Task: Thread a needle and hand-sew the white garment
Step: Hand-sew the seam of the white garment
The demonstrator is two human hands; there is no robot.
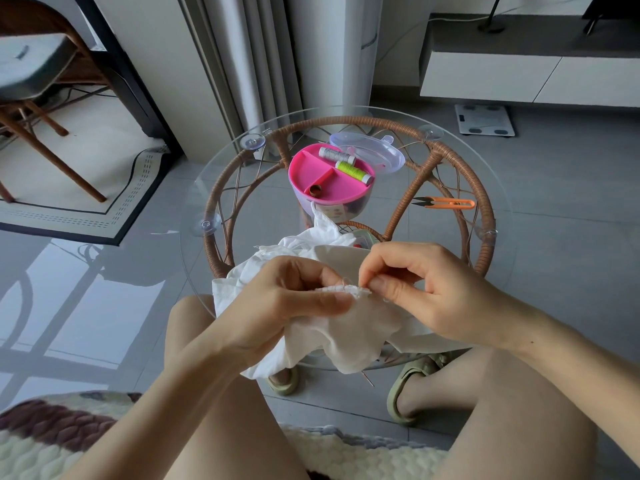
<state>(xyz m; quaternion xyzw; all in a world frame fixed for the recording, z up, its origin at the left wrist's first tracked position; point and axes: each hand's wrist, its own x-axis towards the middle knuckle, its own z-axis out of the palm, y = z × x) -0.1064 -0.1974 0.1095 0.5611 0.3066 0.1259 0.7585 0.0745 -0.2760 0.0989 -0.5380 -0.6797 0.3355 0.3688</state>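
The white garment (349, 327) hangs crumpled over the near edge of the round glass table (221, 174) and down between my knees. My left hand (294, 292) pinches a folded, stitched edge of the cloth between thumb and fingers. My right hand (415, 285) is just to its right, thumb and forefinger pinched together at the same edge, where a fine white thread loops up. The needle is too small to make out between those fingertips.
A pink sewing kit tray (311, 174) holds a grey spool (336, 154), a green spool (355, 172) and a thimble (316, 190). Its clear lid (377, 152) lies behind. Orange thread snips (446, 203) lie at the right. Below are my sandalled feet.
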